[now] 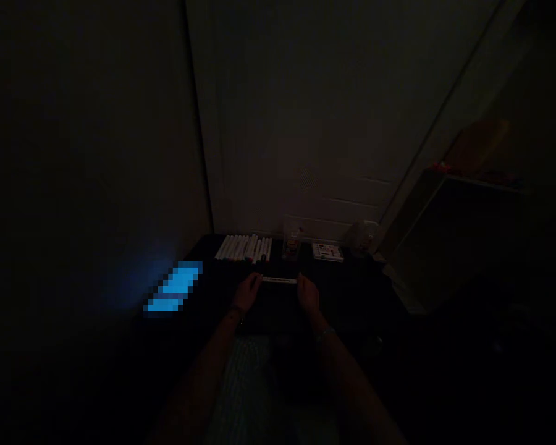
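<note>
white marker [279, 280] crosswise between hands, long axis left to right, nearly level, parallel to row behind. left hand [248, 292] at its left end, right hand [308, 293] at its right end. fingertips [301, 279] narrow at marker ends; firm grip or mere touch unclear in dim light. beyond: row of white markers [243, 248], clear plastic box [291, 242], printed pack [327, 251] on dark table [352, 290]; blurred blue patch [173, 287] at left.

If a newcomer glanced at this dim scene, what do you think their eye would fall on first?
Most likely the pixelated, glowing blue patch at the left of the dark table. Next come the row of white markers along the back, then the white marker held between the left hand and right hand at the centre.
</note>
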Available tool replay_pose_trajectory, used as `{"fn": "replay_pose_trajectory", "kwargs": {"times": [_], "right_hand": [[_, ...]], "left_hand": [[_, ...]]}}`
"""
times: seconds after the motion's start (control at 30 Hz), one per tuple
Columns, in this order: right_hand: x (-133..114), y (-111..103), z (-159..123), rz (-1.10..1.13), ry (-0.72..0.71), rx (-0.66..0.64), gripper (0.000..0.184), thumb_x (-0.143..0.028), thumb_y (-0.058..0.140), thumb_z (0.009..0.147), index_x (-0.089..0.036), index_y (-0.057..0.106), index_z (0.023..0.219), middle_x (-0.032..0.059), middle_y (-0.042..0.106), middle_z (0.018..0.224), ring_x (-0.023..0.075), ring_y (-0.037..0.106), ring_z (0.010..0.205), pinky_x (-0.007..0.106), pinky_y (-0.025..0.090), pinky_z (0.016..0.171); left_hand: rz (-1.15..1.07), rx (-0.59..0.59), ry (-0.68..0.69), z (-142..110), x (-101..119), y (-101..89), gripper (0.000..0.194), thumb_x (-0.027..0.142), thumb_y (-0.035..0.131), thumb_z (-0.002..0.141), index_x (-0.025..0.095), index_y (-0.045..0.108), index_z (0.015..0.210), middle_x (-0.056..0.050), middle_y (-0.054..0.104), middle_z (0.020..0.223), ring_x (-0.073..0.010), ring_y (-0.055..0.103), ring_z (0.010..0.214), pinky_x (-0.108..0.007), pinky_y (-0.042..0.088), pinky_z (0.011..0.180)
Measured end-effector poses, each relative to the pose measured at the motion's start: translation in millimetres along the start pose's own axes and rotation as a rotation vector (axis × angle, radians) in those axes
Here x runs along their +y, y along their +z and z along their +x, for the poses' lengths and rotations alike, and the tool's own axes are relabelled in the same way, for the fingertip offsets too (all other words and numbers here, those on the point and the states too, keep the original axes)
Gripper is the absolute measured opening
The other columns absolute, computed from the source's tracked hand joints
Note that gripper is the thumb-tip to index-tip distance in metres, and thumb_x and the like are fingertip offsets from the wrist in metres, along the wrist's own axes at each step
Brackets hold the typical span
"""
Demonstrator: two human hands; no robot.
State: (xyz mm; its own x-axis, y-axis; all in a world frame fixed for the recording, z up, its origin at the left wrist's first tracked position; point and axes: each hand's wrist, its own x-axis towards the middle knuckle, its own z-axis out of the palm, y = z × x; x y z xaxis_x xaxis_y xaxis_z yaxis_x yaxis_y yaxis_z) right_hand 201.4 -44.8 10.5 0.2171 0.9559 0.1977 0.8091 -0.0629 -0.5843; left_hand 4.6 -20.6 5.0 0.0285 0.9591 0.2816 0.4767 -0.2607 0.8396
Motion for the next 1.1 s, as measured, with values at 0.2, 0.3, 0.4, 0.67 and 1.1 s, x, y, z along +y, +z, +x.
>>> {"fn": "replay_pose_trajectory", "kwargs": {"times": [0.2,0.3,0.4,0.67,1.1], "right_hand": [[1,-1,0,0.047,-0.066,0.019,0.045,-0.039,0.015,0.090,-0.022,0.057,0.093,0.0032,0.061,0.089,0.0143,0.055,0.081,0.022,0.036,0.066],[2,-1,1,0.049,-0.079,0.009,0.043,-0.038,0.017,0.090,-0.022,0.056,0.096,0.0027,0.060,0.091,0.0136,0.054,0.082,0.021,0.036,0.068],[3,0,1,0.046,-0.068,-0.004,0.044,-0.039,0.015,0.090,-0.022,0.055,0.095,0.0020,0.060,0.090,0.0129,0.054,0.080,0.021,0.035,0.067],[2,1,1,-0.028,-0.078,0.026,0.042,-0.037,0.017,0.090,-0.019,0.054,0.092,0.0052,0.059,0.088,0.0137,0.053,0.081,0.022,0.033,0.068],[5,7,4,-0.019,-0.132,0.026,0.040,-0.040,0.015,0.090,-0.022,0.051,0.093,0.0020,0.059,0.088,0.0130,0.054,0.080,0.021,0.034,0.067]], "left_hand": [[0.079,0.010,0.033,1,-2,-0.5,0.031,0.044,0.035,0.079,0.023,0.056,0.089,-0.001,0.063,0.083,-0.0165,0.057,0.077,-0.024,0.041,0.070],[0.099,0.009,0.045,0,-4,-0.3,0.031,0.043,0.034,0.080,0.023,0.055,0.091,-0.001,0.063,0.083,-0.0164,0.057,0.077,-0.024,0.040,0.069],[0.122,0.010,0.040,0,-4,1.2,0.031,0.043,0.034,0.080,0.023,0.055,0.091,-0.001,0.063,0.082,-0.0164,0.057,0.076,-0.024,0.040,0.068],[0.282,0.038,0.001,-3,4,5.8,0.031,0.042,0.031,0.083,0.024,0.052,0.096,-0.005,0.063,0.084,-0.0176,0.058,0.075,-0.025,0.038,0.066],[0.435,-0.017,-0.053,1,0,7.2,0.035,0.041,0.022,0.087,0.021,0.048,0.098,-0.006,0.063,0.087,-0.0155,0.058,0.078,-0.022,0.036,0.064]]}}
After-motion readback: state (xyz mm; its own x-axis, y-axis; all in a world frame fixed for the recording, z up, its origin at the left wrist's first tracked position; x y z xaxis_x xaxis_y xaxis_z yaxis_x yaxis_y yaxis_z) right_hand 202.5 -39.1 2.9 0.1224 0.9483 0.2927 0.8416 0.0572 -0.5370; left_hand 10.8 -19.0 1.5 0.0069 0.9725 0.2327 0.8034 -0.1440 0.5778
